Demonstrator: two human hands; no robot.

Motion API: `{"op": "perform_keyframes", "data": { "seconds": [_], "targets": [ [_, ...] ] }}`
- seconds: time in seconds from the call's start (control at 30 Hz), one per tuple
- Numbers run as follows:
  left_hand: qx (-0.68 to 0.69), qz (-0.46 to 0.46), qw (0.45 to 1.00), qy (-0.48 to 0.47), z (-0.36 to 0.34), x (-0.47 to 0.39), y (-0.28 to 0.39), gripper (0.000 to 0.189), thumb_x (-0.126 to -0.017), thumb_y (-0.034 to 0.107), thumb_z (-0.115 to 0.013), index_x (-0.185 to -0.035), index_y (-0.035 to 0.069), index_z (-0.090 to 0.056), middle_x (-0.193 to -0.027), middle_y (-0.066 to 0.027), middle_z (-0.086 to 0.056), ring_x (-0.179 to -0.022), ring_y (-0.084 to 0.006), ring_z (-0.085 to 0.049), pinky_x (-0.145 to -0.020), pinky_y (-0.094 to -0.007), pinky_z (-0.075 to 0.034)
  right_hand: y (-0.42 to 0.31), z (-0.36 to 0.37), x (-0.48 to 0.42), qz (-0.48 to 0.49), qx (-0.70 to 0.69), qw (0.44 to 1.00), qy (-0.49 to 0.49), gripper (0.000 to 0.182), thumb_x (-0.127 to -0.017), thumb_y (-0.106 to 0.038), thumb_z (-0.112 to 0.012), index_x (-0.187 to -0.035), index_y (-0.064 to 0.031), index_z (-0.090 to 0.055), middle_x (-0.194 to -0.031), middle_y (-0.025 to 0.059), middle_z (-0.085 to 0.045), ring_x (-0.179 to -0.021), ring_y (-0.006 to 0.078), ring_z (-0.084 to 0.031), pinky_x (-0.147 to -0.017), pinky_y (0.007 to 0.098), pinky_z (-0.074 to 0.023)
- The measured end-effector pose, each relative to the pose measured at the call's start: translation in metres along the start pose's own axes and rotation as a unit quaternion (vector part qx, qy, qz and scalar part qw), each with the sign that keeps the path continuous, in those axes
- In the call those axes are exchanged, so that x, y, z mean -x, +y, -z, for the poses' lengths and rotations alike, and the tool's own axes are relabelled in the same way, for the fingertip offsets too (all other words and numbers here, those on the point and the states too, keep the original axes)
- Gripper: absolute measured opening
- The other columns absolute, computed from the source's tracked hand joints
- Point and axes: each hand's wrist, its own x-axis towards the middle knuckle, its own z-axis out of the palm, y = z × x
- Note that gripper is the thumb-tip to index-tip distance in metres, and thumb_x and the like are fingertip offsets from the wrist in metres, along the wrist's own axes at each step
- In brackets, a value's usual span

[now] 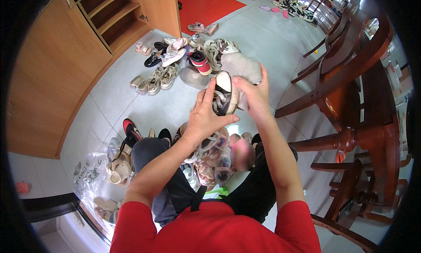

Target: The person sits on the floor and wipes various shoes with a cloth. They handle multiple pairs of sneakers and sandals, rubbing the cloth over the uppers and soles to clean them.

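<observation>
A dark sneaker with a white toe cap and pale laces is held up before me, its toe pointing away. The fingers of my left hand rest along its left side, the thumb spread near its heel end. My right hand grips a light grey cloth, its thumb near the shoe's right edge. The cloth hangs beyond and beside the shoe. Below my forearms, between my knees, lies a pile of small shoes, partly hidden by my arms.
Ahead on the tiles stand several shoes, including a red-and-black one and a pair of sneakers. A wooden cabinet with open shelves is at left. Wooden chairs line the right. A clear plastic bag lies at lower left.
</observation>
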Motion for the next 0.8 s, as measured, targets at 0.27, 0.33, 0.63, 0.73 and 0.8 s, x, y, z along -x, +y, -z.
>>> {"op": "perform_keyframes", "data": {
  "seconds": [0.27, 0.33, 0.63, 0.73, 0.8],
  "targets": [
    [0.437, 0.231, 0.863, -0.101, 0.008, -0.008, -0.004, 0.049, -0.071, 0.015, -0.072, -0.111, -0.002, -0.051, -0.092, -0.0084, -0.061, -0.081, -0.0166, -0.060, -0.075, -0.0307, -0.050, -0.001, -0.006, 0.002, -0.084, 0.020, 0.996, 0.026, 0.068, -0.067, -0.005, -0.073, -0.124, 0.0033, -0.039, -0.106, 0.0145, -0.057, -0.093, 0.0199, -0.058, -0.081, 0.0308, -0.0475],
    [0.384, 0.212, 0.896, -0.068, 0.012, -0.011, 0.002, 0.045, -0.068, 0.018, -0.072, -0.105, 0.000, -0.055, -0.089, -0.0089, -0.062, -0.078, -0.0156, -0.060, -0.072, -0.0293, -0.049, 0.002, 0.001, -0.002, -0.001, 0.048, 0.998, 0.028, 0.065, -0.068, -0.007, -0.073, -0.124, 0.0028, -0.041, -0.107, 0.0133, -0.057, -0.095, 0.0193, -0.057, -0.082, 0.0304, -0.0470],
    [0.065, 0.173, 0.982, -0.025, 0.008, -0.012, -0.014, 0.053, -0.059, 0.026, -0.072, -0.101, 0.000, -0.056, -0.090, -0.0186, -0.064, -0.086, -0.0299, -0.063, -0.077, -0.0347, -0.048, 0.009, -0.009, 0.015, 0.407, 0.433, 0.792, -0.141, 0.056, -0.063, -0.010, -0.073, -0.116, -0.0057, -0.053, -0.095, 0.0150, -0.057, -0.082, 0.0322, -0.056, -0.072, 0.0382, -0.0466],
    [0.140, 0.191, 0.970, -0.055, 0.022, -0.008, -0.017, 0.043, -0.060, 0.019, -0.069, -0.096, -0.002, -0.058, -0.085, -0.0149, -0.065, -0.077, -0.0220, -0.063, -0.072, -0.0302, -0.048, 0.010, 0.006, 0.020, 0.385, 0.429, 0.806, -0.134, 0.056, -0.064, -0.008, -0.072, -0.116, -0.0041, -0.051, -0.099, 0.0173, -0.057, -0.085, 0.0341, -0.057, -0.074, 0.0393, -0.0471],
    [0.235, 0.227, 0.943, -0.066, 0.031, -0.007, -0.017, 0.040, -0.063, 0.014, -0.068, -0.098, -0.003, -0.058, -0.085, -0.0108, -0.064, -0.075, -0.0164, -0.061, -0.069, -0.0273, -0.048, 0.012, 0.022, 0.019, 0.354, 0.469, 0.800, -0.119, 0.054, -0.069, -0.008, -0.071, -0.118, -0.0025, -0.049, -0.103, 0.0162, -0.058, -0.089, 0.0298, -0.058, -0.078, 0.0361, -0.0474]
  ]
}}
